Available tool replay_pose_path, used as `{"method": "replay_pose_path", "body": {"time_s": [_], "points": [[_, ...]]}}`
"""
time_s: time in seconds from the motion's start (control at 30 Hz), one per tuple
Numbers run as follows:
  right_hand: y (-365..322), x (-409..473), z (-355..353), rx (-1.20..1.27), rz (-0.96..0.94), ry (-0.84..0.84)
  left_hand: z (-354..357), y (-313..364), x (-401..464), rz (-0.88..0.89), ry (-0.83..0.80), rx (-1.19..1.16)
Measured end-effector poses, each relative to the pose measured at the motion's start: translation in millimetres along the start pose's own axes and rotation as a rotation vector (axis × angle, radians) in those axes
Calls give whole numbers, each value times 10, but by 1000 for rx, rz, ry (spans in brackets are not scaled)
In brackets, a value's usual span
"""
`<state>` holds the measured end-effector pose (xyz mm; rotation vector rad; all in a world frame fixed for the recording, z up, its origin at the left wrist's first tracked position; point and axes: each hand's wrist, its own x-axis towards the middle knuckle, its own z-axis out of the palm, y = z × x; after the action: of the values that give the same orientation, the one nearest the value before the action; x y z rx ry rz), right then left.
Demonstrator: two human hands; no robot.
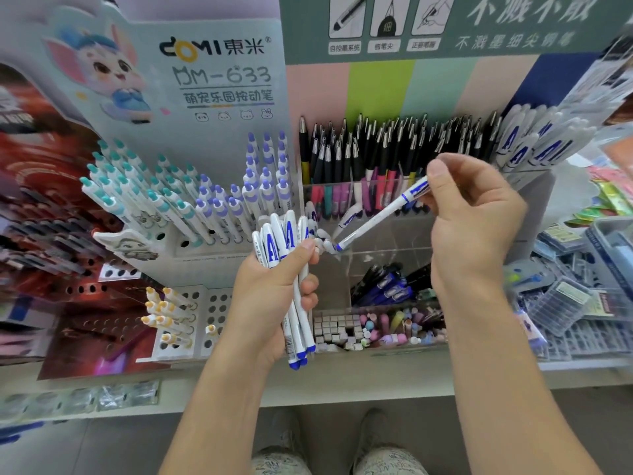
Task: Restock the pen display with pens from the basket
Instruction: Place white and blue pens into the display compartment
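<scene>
My left hand (274, 293) grips a bundle of several white pens with blue tips and blue lettering (291, 255), held upright in front of the display. My right hand (472, 214) pinches a single white and blue pen (380, 214) by its upper end. This pen slants down to the left, its blue tip near the top of the bundle. Behind it stands the clear acrylic pen display (394, 234), with black pens in the back tier and matching white and blue pens (534, 142) at the upper right. No basket is in view.
A white holder with teal and purple click pens (191, 200) stands at the left. Yellow-topped pens (168, 317) sit lower left. Dark blue pens (387, 286) and small erasers (376, 330) fill the front compartments. Packaged refills (565, 303) lie at the right. The shelf edge runs below.
</scene>
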<state>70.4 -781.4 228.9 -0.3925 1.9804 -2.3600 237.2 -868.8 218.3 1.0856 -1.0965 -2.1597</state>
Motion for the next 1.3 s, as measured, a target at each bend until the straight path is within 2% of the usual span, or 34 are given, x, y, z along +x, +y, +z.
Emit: {"method": "replay_pose_path", "body": {"time_s": [0.17, 0.3, 0.37, 0.47, 0.6, 0.73, 0.83, 0.97, 1.03, 1.17, 1.3], "points": [[272, -260, 106, -300, -271, -103, 4, -23, 22, 11, 24, -7], [346, -342, 166, -413, -483, -206, -4, -33, 25, 5, 28, -3], [365, -319, 192, -456, -513, -289, -9, -33, 27, 4, 34, 1], [429, -349, 228, -480, -425, -424, -6, -29, 28, 8, 38, 2], [423, -410, 272, -312, -125, -498, -7, -26, 25, 12, 44, 3], [384, -311, 238, -273, 64, -597, 2, -3, 22, 22, 57, 2], [384, -291, 178, -279, 101, -596, 13, 12, 10, 32, 46, 8], [275, -274, 123, -179, 120, -428, 55, 23, -14, 36, -10, 38], [134, -242, 125, -198, 116, -475, 87, 20, -22, 29, -49, 52], [-73, -255, 167, -192, 243, -709, 162, -11, -17, 32, -132, 110], [-53, -298, 195, -43, 389, -644, 194, -10, -14, 35, -152, 96]]}}
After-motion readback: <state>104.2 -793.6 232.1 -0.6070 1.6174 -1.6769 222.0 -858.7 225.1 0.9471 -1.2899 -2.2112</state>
